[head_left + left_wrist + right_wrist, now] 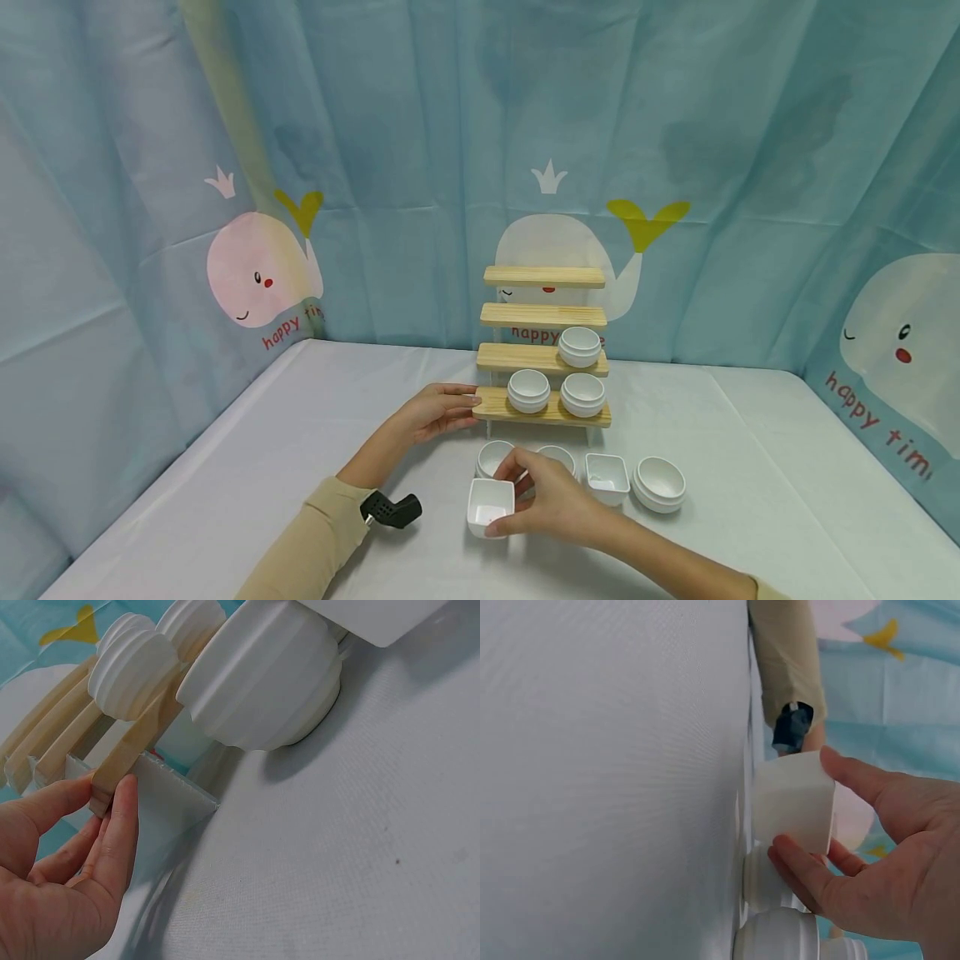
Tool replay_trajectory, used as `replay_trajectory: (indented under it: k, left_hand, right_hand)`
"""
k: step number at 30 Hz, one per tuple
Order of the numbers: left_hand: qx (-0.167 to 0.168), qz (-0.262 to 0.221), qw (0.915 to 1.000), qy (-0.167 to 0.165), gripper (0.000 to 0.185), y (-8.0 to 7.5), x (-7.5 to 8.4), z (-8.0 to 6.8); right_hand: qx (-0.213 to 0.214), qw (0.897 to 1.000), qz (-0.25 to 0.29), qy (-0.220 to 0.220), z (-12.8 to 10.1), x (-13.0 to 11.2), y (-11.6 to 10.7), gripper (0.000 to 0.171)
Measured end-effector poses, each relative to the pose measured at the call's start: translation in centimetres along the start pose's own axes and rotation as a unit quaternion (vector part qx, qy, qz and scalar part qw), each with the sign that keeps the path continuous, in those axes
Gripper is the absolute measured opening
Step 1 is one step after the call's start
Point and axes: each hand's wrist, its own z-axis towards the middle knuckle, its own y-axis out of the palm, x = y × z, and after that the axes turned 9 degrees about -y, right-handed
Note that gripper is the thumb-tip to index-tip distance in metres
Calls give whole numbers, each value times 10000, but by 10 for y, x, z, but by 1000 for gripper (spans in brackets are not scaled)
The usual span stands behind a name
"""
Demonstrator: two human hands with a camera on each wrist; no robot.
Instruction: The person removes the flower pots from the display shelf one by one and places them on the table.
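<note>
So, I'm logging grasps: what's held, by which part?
Right hand: square white bowl, by its right side. Left hand: pale wooden tiered rack, by the bottom shelf's left end.

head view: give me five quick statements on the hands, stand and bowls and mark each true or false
1. The left hand pinches the left end of the lowest shelf. True.
2. The right hand holds a round bowl. False: it holds a square bowl.
3. The wooden stand has three shelves. False: it has four.
4. Two round bowls rest on the lowest shelf. True.
5. The second square bowl is on the top shelf. False: it stands on the table.
</note>
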Motion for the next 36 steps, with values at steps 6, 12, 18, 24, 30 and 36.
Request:
replay_trajectory:
  k: [6, 12, 18, 24, 30, 36]
  left_hand:
    - [38, -26, 10000, 14, 48, 1, 0, -1]
    - [37, -17, 10000, 5, 47, 1, 0, 0]
    - [29, 0, 10000, 0, 48, 1, 0, 0]
    - [83, -7, 10000, -25, 49, 2, 0, 0]
    - [119, 5, 9999, -30, 48, 2, 0, 0]
    - [102, -11, 9999, -10, 49, 1, -1, 2]
  right_hand:
    - [-60, 9999, -97, -79, -1, 1, 0, 46]
    - [-75, 9998, -129, -100, -2, 2, 1, 46]
    - [-83, 9998, -136, -133, -2, 3, 2, 46]
    - [-112, 9995, -205, -197, -2, 3, 2, 46]
    - [-165, 9991, -275, -266, -3, 3, 2, 46]
    - [-277, 9988, -305, -264, -1, 3, 0, 44]
